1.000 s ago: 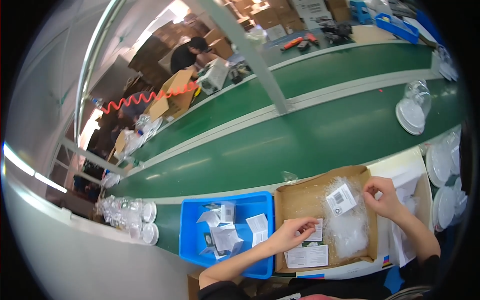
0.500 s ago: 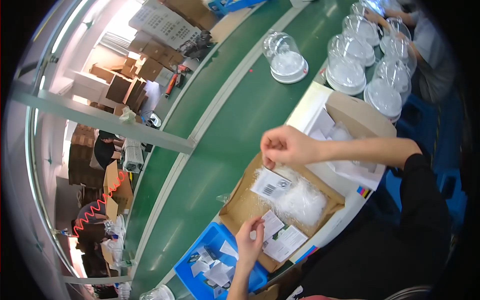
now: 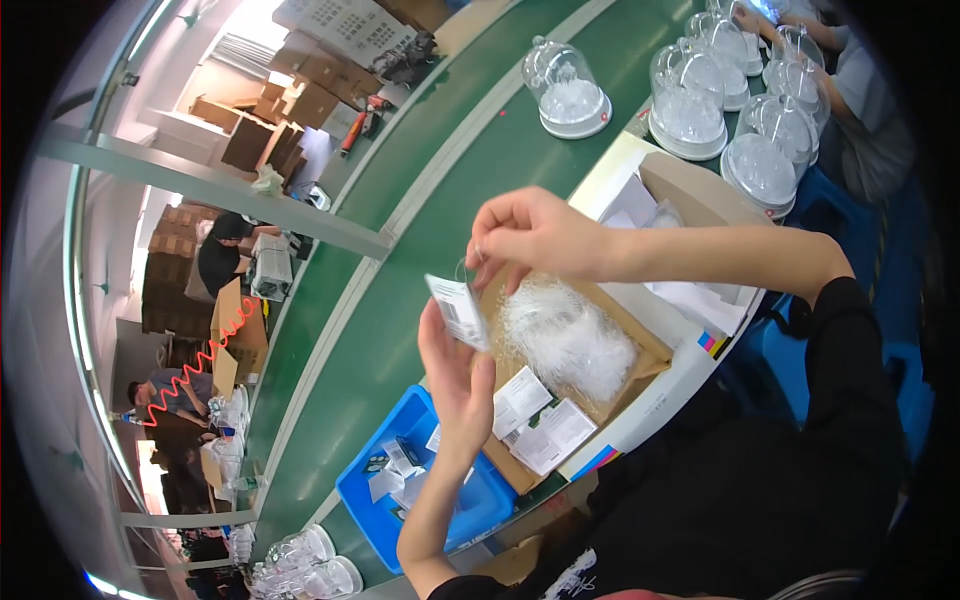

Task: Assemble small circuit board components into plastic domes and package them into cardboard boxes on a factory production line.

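Note:
My right hand (image 3: 540,235) pinches a thin loop of string, from which a white printed hang tag (image 3: 459,312) hangs tilted. My left hand (image 3: 458,385) holds the tag's lower part between thumb and fingers. Below and to the right, an open cardboard box (image 3: 625,395) contains a heap of clear and white thin strings (image 3: 570,335). Printed white cards (image 3: 550,436) lie in small stacks at the box's near corner. Left of it, a blue plastic bin (image 3: 375,520) holds several loose tags and folded papers.
Several clear domes with white bases (image 3: 688,115) stand at the far right, beside another person's arms. One single dome (image 3: 572,100) sits on the green belt (image 3: 430,255). A white box (image 3: 715,195) with papers is beyond my right forearm. More domes (image 3: 305,565) are at lower left.
My right hand has moved left, carrying the tag away from over the box. My left hand has risen from beside the cards and now grips the tag.

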The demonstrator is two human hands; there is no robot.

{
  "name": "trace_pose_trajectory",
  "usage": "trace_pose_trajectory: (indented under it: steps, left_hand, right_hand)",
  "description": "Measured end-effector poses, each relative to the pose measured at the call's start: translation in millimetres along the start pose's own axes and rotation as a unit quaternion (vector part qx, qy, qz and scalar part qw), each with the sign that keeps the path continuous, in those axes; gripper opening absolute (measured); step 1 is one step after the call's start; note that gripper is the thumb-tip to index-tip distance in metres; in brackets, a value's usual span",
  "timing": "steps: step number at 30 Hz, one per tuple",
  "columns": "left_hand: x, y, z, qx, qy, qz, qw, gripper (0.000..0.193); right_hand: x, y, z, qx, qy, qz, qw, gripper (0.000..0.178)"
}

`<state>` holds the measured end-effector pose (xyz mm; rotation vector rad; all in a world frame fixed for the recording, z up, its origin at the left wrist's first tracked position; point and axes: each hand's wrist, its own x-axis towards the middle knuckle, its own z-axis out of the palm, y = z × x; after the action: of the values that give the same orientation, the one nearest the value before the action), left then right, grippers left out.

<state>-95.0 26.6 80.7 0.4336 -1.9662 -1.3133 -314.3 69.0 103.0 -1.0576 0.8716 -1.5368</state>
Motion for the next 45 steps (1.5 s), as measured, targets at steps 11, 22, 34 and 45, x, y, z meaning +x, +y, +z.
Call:
trace_pose_trajectory:
  steps: [11,22,34,45]
  left_hand:
    - [71.6,-26.6,22.0,0.083,-0.01,-0.015,0.996,0.033]
    - [209.7,-60.7,81.5,0.155,-0.054,0.092,0.982,0.016]
    - [348.3,-132.8,132.1,0.2,0.04,0.244,0.948,0.015]
    - [361.0,-157.0,138.8,0.164,0.059,0.104,0.979,0.021]
  right_hand:
    - [7.4,-0.5,-39.7,-0.204,0.006,-0.124,0.971,0.011]
    - [73.5,-22.6,-185.5,-0.407,0.174,-0.195,0.875,0.01]
    - [146.1,-50.7,-277.7,-0.515,0.289,-0.111,0.799,0.023]
    - [166.6,-25.2,-290.8,-0.469,0.286,-0.038,0.835,0.024]
